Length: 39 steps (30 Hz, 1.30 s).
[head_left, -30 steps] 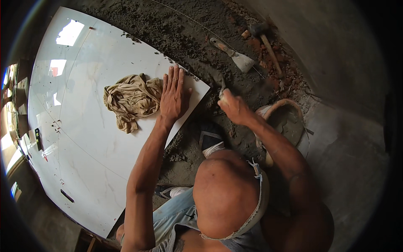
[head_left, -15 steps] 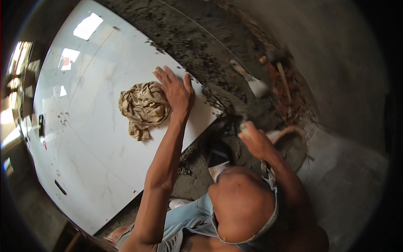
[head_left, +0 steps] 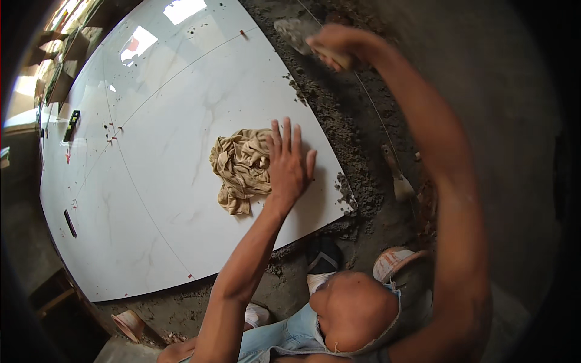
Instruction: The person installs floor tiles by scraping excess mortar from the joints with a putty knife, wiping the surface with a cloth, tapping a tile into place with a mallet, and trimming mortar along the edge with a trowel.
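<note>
Two bare hands in view, clock centred on frame. Nearest: bent knee (head_left: 357,311) at 5 o'clock, light-blue jeans (head_left: 290,330) at 6, dark shoe (head_left: 324,254) just past the knee. Pinkish-white bucket (head_left: 396,260) at 4, partly hidden by its own dark shadow and the knee. Smaller stained tub (head_left: 130,325) between 7 and 8, beyond the slab's near edge.

Left hand (head_left: 287,172) near centre: palm down over the white tiles (head_left: 169,181), fingers straight and spread, thumb out toward 1. Crumpled tan cloth (head_left: 241,169) lies on the tiles right at its 9 o'clock side; fingers overlap the cloth's edge.

Grey mortar (head_left: 339,133) runs along the tile edge from 12 round to 4, with crumbs on the tile corner. Scraper (head_left: 399,181) lies on it at 3. Taut string (head_left: 370,94) crosses above the mortar.

Right hand (head_left: 340,45) at 12 to 1, arm fully reached out, fingers wrapped round a trowel (head_left: 295,34). Blade points to 10, over the mortar; motion-blurred, so can't really say if it's touching.

Far side of tiles: small green-black level (head_left: 71,125) between 9 and 10, dark bar (head_left: 70,223) between 8 and 9. Grey wall (head_left: 508,121) beyond at 2.
</note>
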{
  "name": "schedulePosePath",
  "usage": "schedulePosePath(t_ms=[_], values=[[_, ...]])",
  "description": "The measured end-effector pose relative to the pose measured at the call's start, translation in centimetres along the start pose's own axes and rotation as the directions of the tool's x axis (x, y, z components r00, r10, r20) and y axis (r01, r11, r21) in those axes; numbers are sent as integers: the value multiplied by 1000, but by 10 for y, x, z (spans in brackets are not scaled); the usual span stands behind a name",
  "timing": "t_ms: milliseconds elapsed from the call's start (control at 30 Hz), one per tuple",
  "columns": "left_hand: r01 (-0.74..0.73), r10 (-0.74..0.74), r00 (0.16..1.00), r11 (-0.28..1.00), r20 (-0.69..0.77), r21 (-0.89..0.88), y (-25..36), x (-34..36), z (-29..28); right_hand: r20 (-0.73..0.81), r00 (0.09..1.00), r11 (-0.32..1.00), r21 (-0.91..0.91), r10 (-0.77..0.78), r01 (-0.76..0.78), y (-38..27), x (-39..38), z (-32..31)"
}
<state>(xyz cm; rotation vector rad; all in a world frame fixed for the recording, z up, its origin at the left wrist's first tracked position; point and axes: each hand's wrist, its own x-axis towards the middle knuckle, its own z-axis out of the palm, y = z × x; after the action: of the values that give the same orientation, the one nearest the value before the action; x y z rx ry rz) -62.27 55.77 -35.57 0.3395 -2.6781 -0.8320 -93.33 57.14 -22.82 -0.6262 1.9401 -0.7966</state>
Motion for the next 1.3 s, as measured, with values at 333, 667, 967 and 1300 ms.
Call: schedulePosePath(t_ms=[333, 667, 967, 1300], values=[[99, -100, 995, 988, -2, -118, -29, -1, -7, 30, 968, 945, -228, 249, -236, -94, 138, -4], [-32, 7, 994, 974, -112, -225, -24, 8, 3, 221, 820, 813, -410, 528, -414, -23, 19, 10], [56, -74, 993, 983, -97, -174, -41, 25, 15, 154, 896, 855, -400, 416, -329, 58, -251, 128], [177, -134, 968, 963, -211, 204, -113, 195, 41, -47, 838, 774, -356, 544, -523, 140, -465, 198]])
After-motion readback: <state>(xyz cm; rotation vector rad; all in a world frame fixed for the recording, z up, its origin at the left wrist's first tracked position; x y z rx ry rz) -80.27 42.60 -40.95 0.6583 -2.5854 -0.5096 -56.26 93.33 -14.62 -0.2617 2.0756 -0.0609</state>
